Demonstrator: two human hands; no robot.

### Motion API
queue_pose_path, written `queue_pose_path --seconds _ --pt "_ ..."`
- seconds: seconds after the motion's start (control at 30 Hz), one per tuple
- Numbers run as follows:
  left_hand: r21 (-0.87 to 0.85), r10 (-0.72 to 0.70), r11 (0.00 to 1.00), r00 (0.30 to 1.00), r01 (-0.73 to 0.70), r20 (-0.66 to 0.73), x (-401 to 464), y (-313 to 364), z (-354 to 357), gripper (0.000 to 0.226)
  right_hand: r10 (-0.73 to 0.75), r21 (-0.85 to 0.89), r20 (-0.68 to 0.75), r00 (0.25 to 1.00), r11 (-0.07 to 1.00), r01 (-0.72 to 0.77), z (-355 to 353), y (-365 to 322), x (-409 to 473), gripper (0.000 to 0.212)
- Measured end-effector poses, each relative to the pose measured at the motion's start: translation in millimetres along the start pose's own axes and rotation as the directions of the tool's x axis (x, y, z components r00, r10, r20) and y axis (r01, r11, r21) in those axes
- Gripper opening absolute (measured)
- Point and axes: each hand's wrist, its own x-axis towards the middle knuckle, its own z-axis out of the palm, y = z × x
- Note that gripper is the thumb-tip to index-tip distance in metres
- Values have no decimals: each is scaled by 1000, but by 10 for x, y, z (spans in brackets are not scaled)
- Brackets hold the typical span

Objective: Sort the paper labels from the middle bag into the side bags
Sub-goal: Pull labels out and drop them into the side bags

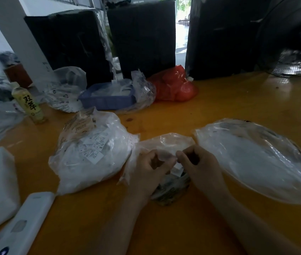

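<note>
Three clear plastic bags lie in a row near the front edge of the orange table (228,111); the left side bag (90,153) bulges with white paper labels (95,144); the right side bag (256,159) looks cloudy white; the small middle bag (166,142) sits between them; two hands meet at its mouth, left hand (149,170) and right hand (199,164) each pinching the plastic with curled fingers; one blue tray (107,100) and one red bag (175,85) sit toward the back edge.
</note>
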Motion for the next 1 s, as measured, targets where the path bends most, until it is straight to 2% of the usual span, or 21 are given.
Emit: queue_pose_path --seconds 0.07,0.13,0.2,0.3,0.4,0.53,0.63,0.7,0.77,0.87,1.0 --pt "-77 -46 996 995 39 -90 22 -19 27 5 -54 -84 36 998 995 57 43 8 -9 17" --pt "-278 -108 958 987 71 -118 66 -28 26 8 -88 -201 64 994 975 99 54 45 17 15" --pt "-399 -111 915 988 60 -106 96 -14 -14 17 -54 -321 125 991 943 92 32 102 60 18" --pt "-492 -134 867 988 78 -80 105 -9 -82 26 42 -506 255 966 857 96 -2 202 93 44" --pt "-516 -195 848 976 118 -98 111 10 -74 31 30 -528 271 962 841 122 4 225 95 32" --pt "-436 -198 891 972 125 -127 102 16 -78 30 59 -403 189 980 915 23 -23 185 115 16" --pt "-441 -181 889 978 118 -103 91 -26 -78 16 151 -179 50 987 974 -140 -97 149 125 8" --pt "-510 -184 852 980 118 -81 86 -42 -66 8 209 -3 -48 977 978 -210 -148 141 153 14" --pt "-572 -199 811 977 119 -79 98 -61 -56 14 278 174 -84 957 950 -260 -184 141 171 19" --pt "-603 -212 788 974 123 -78 114 -63 -45 6 377 417 -18 926 844 -336 -219 118 169 16" --pt "-596 -178 796 982 106 -63 113 -87 -33 18 395 529 27 918 774 -349 -227 114 169 10"
